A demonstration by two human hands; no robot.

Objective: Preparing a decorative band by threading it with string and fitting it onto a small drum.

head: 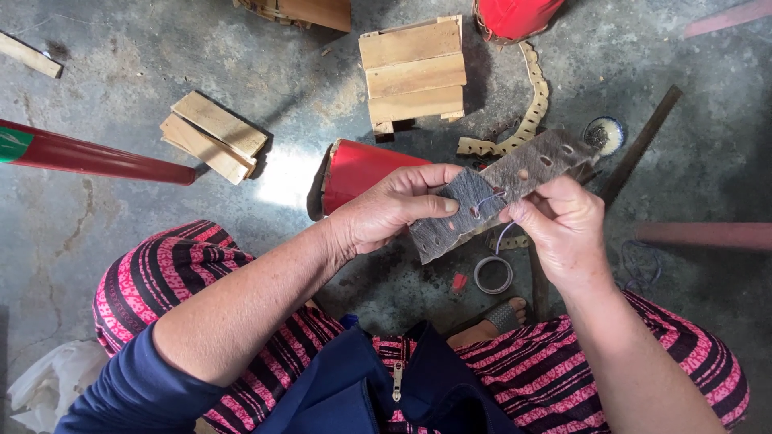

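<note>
My left hand (396, 207) grips the near end of a grey strip (490, 191) of stiff hide-like material punched with several oval holes. The thumb lies flat across its face. My right hand (561, 227) pinches a thin pale thread (500, 233) that passes through one of the holes near the strip's middle and trails down below it. The strip slants up to the right, its far end free above my right hand. Both hands are over my lap, above striped pink and black trousers.
On the concrete floor lie a red drum-like cone (358, 170), a wooden crate (413, 74), stacked wood blocks (213, 134), a red pole (96, 156), a scalloped tan strip (531, 108), a roll of tape (493, 274), a small round bowl (604, 133) and a dark flat bar (641, 145).
</note>
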